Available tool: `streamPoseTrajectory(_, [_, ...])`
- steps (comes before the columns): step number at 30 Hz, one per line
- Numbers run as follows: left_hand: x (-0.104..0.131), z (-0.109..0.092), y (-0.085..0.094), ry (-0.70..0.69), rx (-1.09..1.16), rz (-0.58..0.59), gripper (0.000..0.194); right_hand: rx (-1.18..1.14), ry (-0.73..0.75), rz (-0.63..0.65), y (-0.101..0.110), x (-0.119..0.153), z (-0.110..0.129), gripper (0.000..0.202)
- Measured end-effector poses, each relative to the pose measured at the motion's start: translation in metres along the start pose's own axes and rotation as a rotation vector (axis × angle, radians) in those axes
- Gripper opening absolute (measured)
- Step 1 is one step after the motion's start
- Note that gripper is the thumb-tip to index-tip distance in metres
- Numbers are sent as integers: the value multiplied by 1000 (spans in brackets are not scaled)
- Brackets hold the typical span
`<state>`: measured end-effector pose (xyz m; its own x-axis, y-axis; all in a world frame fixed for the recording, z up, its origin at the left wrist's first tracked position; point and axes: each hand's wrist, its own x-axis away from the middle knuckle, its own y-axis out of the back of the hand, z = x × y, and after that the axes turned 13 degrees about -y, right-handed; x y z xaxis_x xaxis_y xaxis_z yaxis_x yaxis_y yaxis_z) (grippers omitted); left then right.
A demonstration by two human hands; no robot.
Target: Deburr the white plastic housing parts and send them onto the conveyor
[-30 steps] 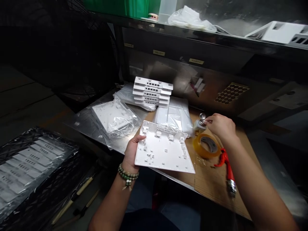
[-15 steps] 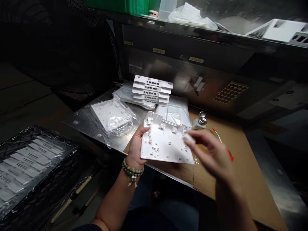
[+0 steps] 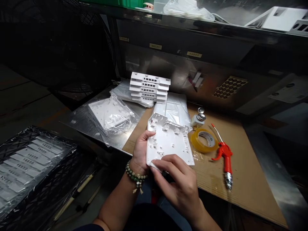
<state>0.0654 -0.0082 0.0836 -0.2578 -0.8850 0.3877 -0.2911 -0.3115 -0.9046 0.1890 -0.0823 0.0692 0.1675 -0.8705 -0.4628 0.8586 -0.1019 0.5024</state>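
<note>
Left hand (image 3: 141, 150) grips flat white moulded plastic panel (image 3: 169, 142) by its edge; right hand (image 3: 179, 181) pinches near corner. Labels unreadable.

A dim room: steel bench (image 3: 81, 120) under a dark shelf (image 3: 183, 27), black fan (image 3: 60, 48) at left
</note>
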Motion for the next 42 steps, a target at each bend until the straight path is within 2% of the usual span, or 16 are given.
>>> streamPoseTrajectory(13, [0, 3, 9, 18, -27, 58, 62, 4, -4, -34, -8, 7, 2, 19])
streamPoseTrajectory(15, [-1, 0, 10, 0, -30, 52, 64, -3, -23, -17, -4, 9, 0, 17])
streamPoseTrajectory(17, [-3, -7, 12, -39, -39, 15, 67, -29, -93, -20, 8, 12, -6, 18])
streamPoseTrajectory(19, [-5, -19, 16, -96, -45, -40, 70, -48, -197, -115, 28, 16, -18, 20])
streamPoseTrajectory(23, [-3, -45, 28, -209, -32, -131, 75, 42, -324, -480, 69, 27, -47, 19])
streamPoseTrajectory(25, [0, -56, 36, -258, -41, -135, 75, 102, -339, -549, 79, 32, -56, 16])
streamPoseTrajectory(27, [3, -62, 44, -305, -61, -112, 72, 128, -349, -512, 81, 37, -60, 16])
streamPoseTrajectory(30, [5, -65, 53, -324, -75, -73, 70, 112, -347, -397, 72, 40, -60, 20])
streamPoseTrajectory(33, [8, -61, 53, -331, -89, -27, 71, 103, -343, -369, 64, 41, -56, 22])
streamPoseTrajectory(36, [10, -56, 44, -328, -68, -120, 71, 117, -341, -375, 62, 45, -56, 22])
streamPoseTrajectory(38, [10, -55, 40, -325, -41, -193, 70, 129, -323, -326, 64, 48, -60, 22])
streamPoseTrajectory(40, [10, -55, 40, -343, -40, -188, 72, 158, -309, -304, 69, 48, -66, 21])
streamPoseTrajectory(42, [10, -57, 46, -350, -57, -119, 76, 191, -319, -355, 75, 44, -73, 17])
